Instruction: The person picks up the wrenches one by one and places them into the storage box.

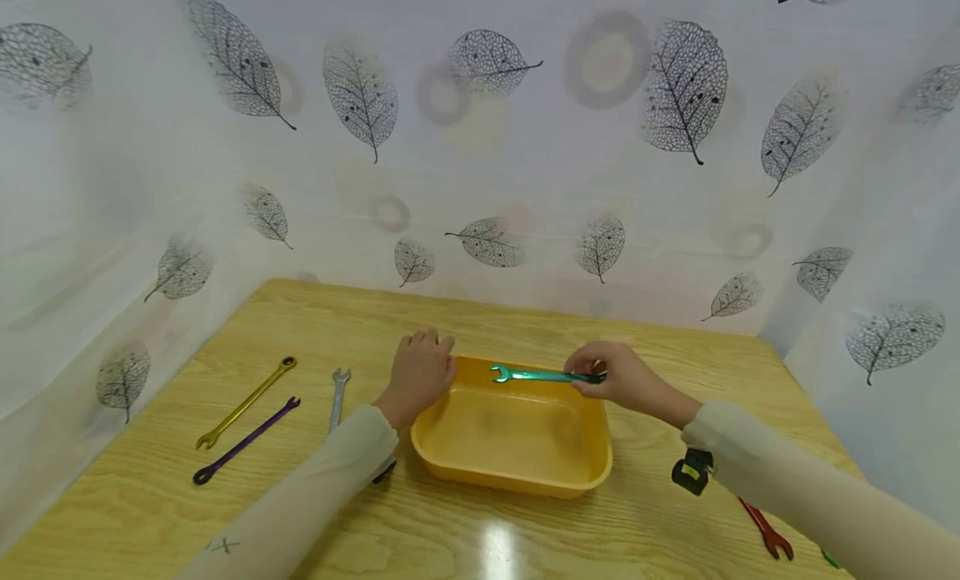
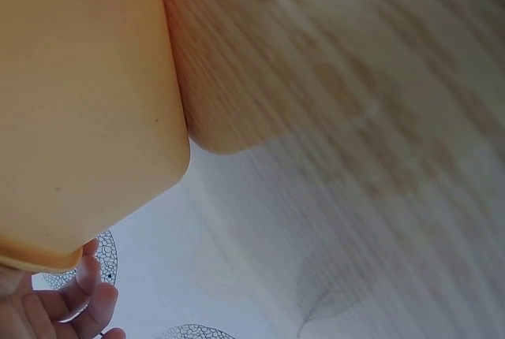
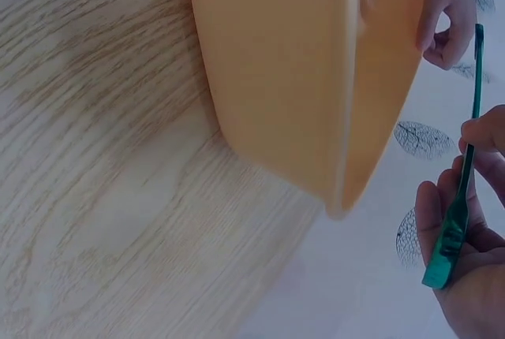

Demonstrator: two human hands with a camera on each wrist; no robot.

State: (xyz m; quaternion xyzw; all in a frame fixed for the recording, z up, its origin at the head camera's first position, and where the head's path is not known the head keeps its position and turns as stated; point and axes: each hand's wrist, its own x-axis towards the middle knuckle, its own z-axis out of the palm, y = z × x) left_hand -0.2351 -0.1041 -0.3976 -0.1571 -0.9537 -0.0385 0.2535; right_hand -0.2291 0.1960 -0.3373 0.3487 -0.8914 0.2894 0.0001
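Left hand (image 1: 422, 372) grips the tub (image 1: 510, 482); right hand (image 1: 615, 376) pinches a wrench (image 1: 534, 376) above it. Apparent step: loading; next move likely requires lowering and release.

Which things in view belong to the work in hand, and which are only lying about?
In use:
- teal wrench, in the right hand
- yellow basin, left hand at its rim

Apparently only lying about:
- gold wrench
- purple wrench
- silver wrench
- red wrench

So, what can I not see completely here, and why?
Head view: silver wrench, lower end behind left sleeve.
Head view: red wrench, upper end behind right sleeve.
Head view: green item, mostly behind right sleeve; kind unclear.
Right wrist view: right hand, cut off by right edge.
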